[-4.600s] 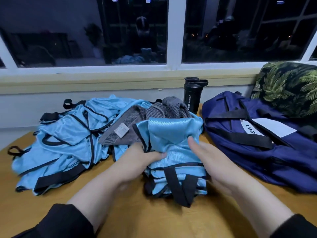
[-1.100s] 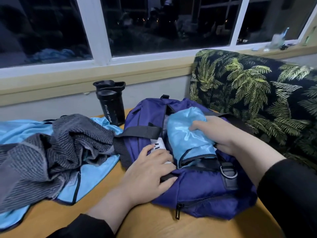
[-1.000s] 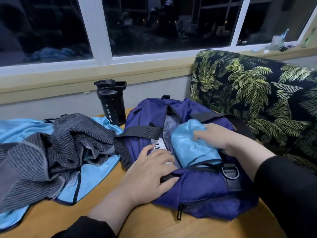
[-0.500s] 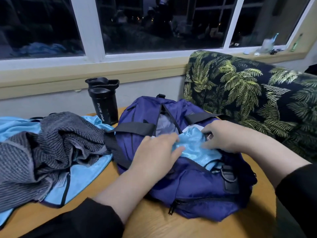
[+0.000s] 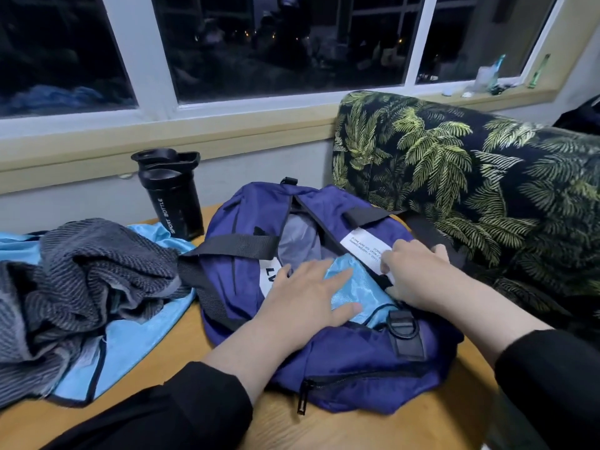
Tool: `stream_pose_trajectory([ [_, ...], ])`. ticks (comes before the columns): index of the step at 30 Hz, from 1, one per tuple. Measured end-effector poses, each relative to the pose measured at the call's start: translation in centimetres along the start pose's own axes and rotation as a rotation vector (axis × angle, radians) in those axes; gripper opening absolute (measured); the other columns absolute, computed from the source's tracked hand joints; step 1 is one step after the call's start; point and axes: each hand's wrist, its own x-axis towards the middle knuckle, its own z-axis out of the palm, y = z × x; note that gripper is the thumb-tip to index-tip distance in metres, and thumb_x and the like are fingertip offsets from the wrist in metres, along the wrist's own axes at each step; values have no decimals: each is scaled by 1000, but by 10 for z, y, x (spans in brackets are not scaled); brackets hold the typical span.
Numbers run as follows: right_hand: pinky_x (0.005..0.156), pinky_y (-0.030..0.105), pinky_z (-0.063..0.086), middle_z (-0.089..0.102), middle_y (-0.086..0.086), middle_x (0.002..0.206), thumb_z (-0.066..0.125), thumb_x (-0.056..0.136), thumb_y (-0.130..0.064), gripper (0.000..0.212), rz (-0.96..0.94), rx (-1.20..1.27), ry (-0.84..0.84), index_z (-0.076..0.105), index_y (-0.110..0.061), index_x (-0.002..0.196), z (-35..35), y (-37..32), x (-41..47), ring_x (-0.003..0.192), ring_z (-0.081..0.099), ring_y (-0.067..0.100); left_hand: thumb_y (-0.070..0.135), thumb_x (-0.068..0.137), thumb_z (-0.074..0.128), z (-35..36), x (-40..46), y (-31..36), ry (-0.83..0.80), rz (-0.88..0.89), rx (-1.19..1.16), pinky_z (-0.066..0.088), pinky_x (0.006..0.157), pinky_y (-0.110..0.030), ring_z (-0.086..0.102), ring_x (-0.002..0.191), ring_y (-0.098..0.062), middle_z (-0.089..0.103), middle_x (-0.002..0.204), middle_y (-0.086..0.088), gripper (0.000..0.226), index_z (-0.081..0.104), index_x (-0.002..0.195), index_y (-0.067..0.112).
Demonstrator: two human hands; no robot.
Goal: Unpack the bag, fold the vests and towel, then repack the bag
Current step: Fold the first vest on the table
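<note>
The folded light-blue satin vest (image 5: 357, 292) lies in the mouth of the navy nylon duffel bag (image 5: 341, 362) near the surface's right edge. Left hand (image 5: 302, 303), fingers spread, presses it flat; right hand (image 5: 418, 274) curls over the far rim. Best press evenly while widening the opening.

bag (image 5: 341, 368): dark blue, black straps, white label
folded vest (image 5: 360, 293): light blue, black trim
towel (image 5: 81, 271): grey, fine dark stripes
loose vest (image 5: 136, 345): light blue, black edging
bottle (image 5: 172, 203): black, white lettering
worktop (image 5: 181, 352): tan wood
cushion (image 5: 470, 177): black, green palm-leaf print
</note>
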Motion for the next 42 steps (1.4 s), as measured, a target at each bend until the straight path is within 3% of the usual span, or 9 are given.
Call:
stream_pose_trajectory([
  [3,93,42,45,54,7,116,55,96,-28,19,-3,78,68,59,-15,108,5,2,0,116,49,31,66,91,54,-8,-6,4,214,51,-3,26,110,-41,37,139,-20,36,155,5,60,50,143,37],
  [7,79,39,47,67,9,91,55,95,-21,9,104,585,237,55,-13,91,1,13,-2,93,59,33,76,89,24,-11,-8,8,7,76,16,30,111,-39,36,144,-17,40,156,8,73,50,145,37],
  [12,74,36,41,66,-1,85,54,98,-24,5,112,837,302,52,-21,94,-2,22,-4,83,60,24,74,94,38,-11,-1,14,-7,64,-2,31,116,-41,31,148,-16,35,162,6,67,46,149,35],
  [17,101,37,42,57,2,125,75,85,-32,44,-70,516,30,59,-19,124,3,29,-11,121,54,25,73,94,39,0,-4,7,83,-10,-24,37,105,-37,48,129,-13,51,141,16,62,61,134,33],
  [21,107,45,40,44,-1,136,59,96,-45,37,-8,344,-26,60,-27,129,6,22,-11,132,41,26,67,94,45,-1,-6,6,110,-38,-67,35,103,-34,49,122,-9,55,129,18,52,65,125,31],
  [30,89,34,39,46,8,127,49,99,-24,27,-26,260,2,55,-19,124,10,22,-9,121,49,33,53,99,50,-16,3,16,151,91,-29,20,111,-31,39,136,-9,46,144,17,49,47,143,34],
  [36,81,32,41,58,9,117,53,97,-24,22,-29,249,30,64,-13,112,4,19,-8,110,60,31,57,99,43,-15,27,33,-95,185,-6,12,121,-55,28,146,-14,43,151,13,47,50,142,39],
  [39,81,38,49,69,13,101,59,91,-26,18,84,393,180,67,-10,96,1,25,-8,102,62,34,57,98,45,-16,24,24,-84,180,8,13,121,-53,37,137,-16,51,135,13,42,56,134,37],
  [42,81,39,50,71,5,86,63,89,-24,9,157,645,305,68,-16,88,2,34,-11,92,63,31,55,102,39,-12,23,21,-96,186,70,5,123,-54,21,151,-16,37,156,14,45,47,144,42],
])
